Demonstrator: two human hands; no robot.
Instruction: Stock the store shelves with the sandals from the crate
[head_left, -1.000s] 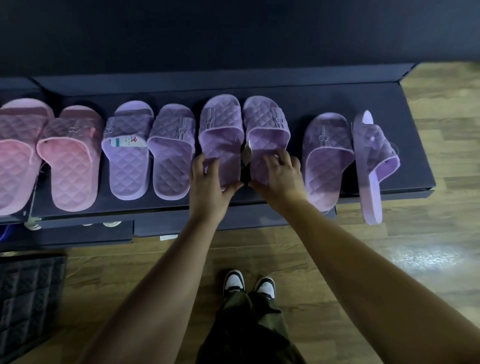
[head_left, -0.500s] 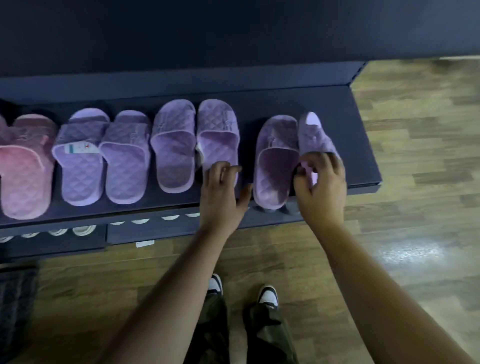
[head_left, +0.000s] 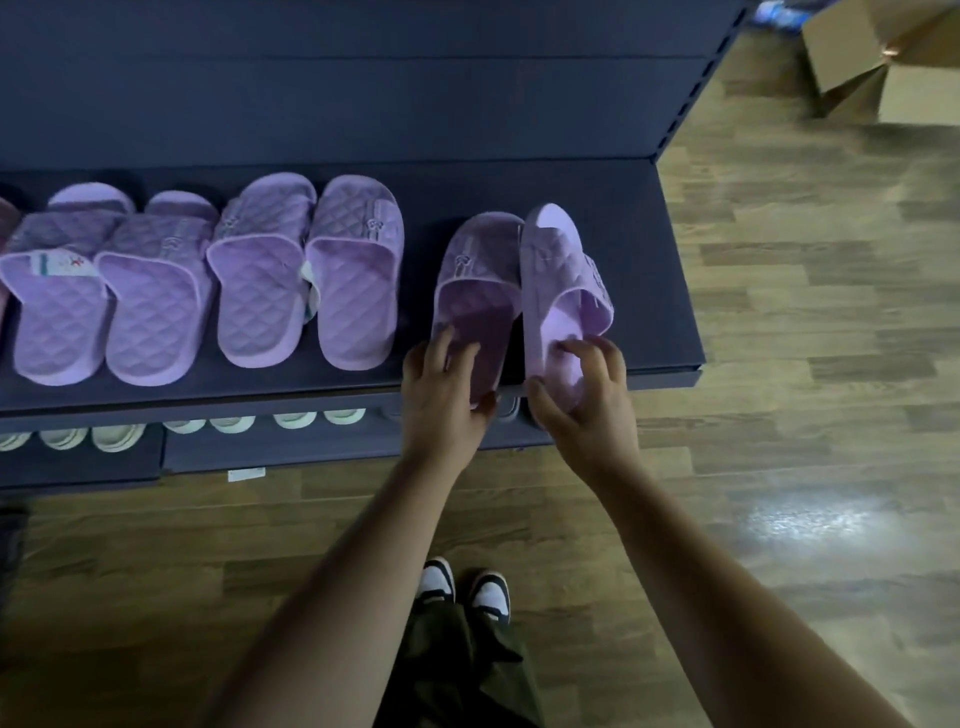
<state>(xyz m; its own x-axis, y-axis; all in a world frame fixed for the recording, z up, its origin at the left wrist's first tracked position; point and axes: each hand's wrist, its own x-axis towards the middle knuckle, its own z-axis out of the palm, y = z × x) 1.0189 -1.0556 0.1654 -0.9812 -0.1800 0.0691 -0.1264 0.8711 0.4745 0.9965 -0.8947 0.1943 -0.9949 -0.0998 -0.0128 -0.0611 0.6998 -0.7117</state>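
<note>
1. Head view: my left hand (head_left: 447, 387) grips the heel of the flat sandal (head_left: 478, 296), fingers curled over its footbed and thumb at the heel edge.
2. My right hand (head_left: 587, 400) pinches the heel of the tilted sandal (head_left: 558, 280), which stands on its side edge and touches the flat sandal.
3. Both sandals sit near the right end of the dark shelf (head_left: 649, 260), their heels overhanging its front lip.
4. Two lilac pairs (head_left: 306, 270) lie in a row to the left, well apart from my hands.
5. Pale soles (head_left: 228, 423) show on the lower shelf (head_left: 311, 447).
6. A cardboard box (head_left: 883, 57) stands on the wooden floor (head_left: 779, 467), far right.
</note>
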